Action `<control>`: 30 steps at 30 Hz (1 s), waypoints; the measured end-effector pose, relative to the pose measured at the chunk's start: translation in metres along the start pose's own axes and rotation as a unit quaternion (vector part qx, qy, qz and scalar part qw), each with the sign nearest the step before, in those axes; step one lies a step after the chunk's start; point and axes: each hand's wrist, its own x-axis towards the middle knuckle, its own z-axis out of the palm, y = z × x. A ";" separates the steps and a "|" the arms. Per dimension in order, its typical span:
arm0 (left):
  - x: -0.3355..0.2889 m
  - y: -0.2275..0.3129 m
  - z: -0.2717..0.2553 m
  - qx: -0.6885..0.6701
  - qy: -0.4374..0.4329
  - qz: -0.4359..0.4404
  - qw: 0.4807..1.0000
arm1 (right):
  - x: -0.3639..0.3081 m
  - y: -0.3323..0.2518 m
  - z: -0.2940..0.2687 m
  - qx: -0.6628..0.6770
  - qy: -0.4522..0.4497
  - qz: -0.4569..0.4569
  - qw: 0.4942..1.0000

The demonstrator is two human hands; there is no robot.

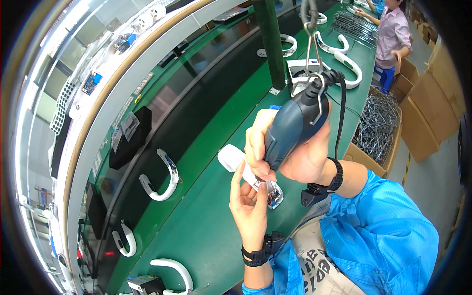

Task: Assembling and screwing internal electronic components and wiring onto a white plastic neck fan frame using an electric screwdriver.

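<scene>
My right hand (300, 147) is wrapped round a dark blue electric screwdriver (295, 130), which hangs from a metal hook and has a black cable at its top. The screwdriver tilts down toward a white curved device (233, 158), which looks like a neck fan half. At the device's near end, wires and small parts (275, 196) lie exposed. My left hand (250, 209) pinches the device close below the screwdriver's tip, with thumb and fingers nearly together. The tip itself and any screw are hidden by my fingers.
Several white curved devices (173, 174) lie on the dark conveyor belt and green table (206, 236). A green post (269, 46) rises beyond my hands. At right stands a carton of metal parts (378, 128); a person in a pink shirt (393, 34) is farther off.
</scene>
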 end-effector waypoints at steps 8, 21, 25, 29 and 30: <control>0.000 -0.002 -0.004 -0.003 -0.013 0.006 1.000 | -0.014 0.007 0.011 0.055 0.027 -0.062 0.996; -0.002 0.000 -0.009 0.022 -0.015 0.010 1.000 | -0.022 0.011 -0.008 0.033 -0.010 -0.135 0.990; -0.002 -0.003 -0.008 0.022 -0.012 0.014 1.000 | -0.025 0.014 -0.007 0.036 0.007 -0.159 0.987; -0.001 -0.005 -0.009 0.022 -0.007 0.018 1.000 | -0.027 0.017 -0.008 0.124 -0.007 -0.154 0.980; -0.001 -0.004 -0.010 0.024 -0.020 0.007 0.999 | -0.023 0.013 -0.003 0.089 0.010 -0.137 0.986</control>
